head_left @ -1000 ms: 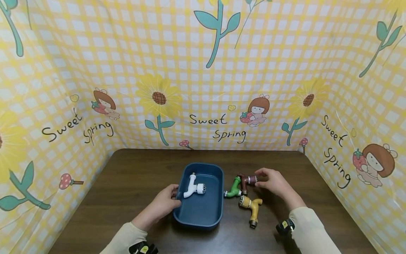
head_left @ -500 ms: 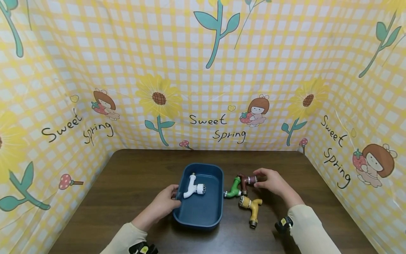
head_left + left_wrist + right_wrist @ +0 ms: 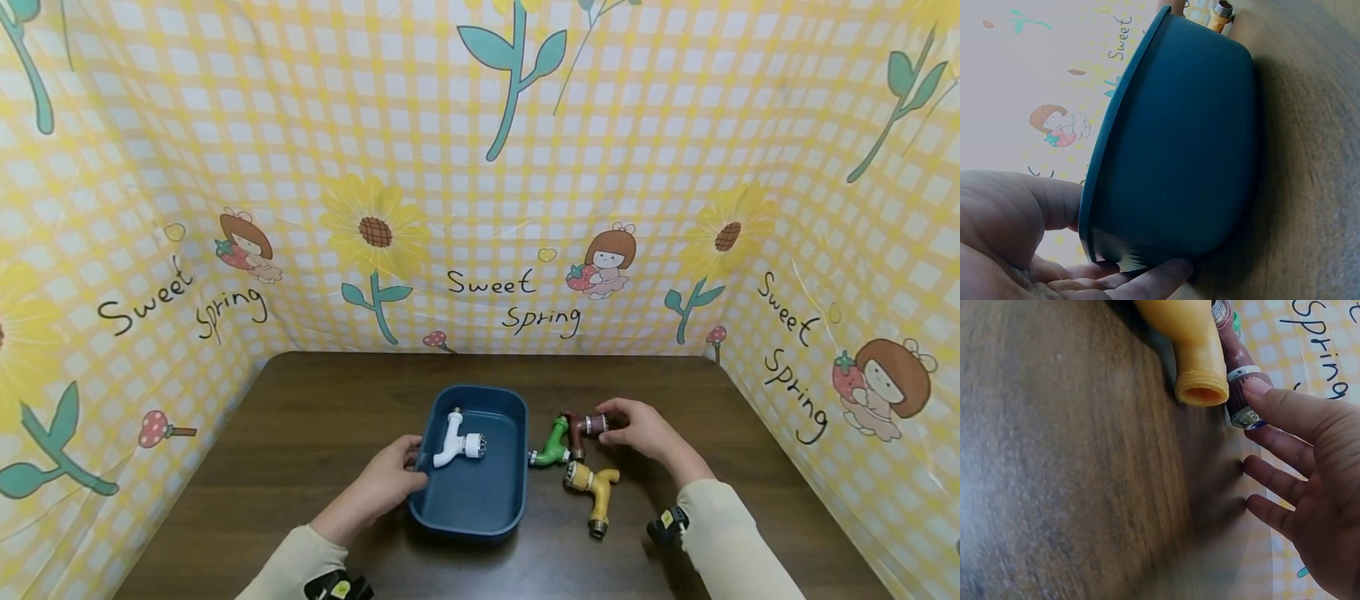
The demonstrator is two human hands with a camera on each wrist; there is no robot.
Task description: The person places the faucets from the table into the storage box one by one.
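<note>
Your right hand (image 3: 643, 429) has thumb and forefinger pinched on the ribbed knob (image 3: 1239, 400) of the brown tap (image 3: 576, 432), right of the blue tray (image 3: 480, 500) your left hand (image 3: 384, 479) grips, and tap's probably light, stiff plastic, so those ridges should beat the slicker body imo.

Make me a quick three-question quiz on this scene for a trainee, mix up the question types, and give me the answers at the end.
1. Multiple choice: which colour of tap lies inside the blue tray?
A) green
B) white
C) yellow

2. True or false: the left hand grips the edge of the tray.

3. Fill in the blank: the right hand is touching the ____ tap.

Key:
1. B, the white tap.
2. True.
3. Brown; it is the brown tap, at its ribbed end.
</note>
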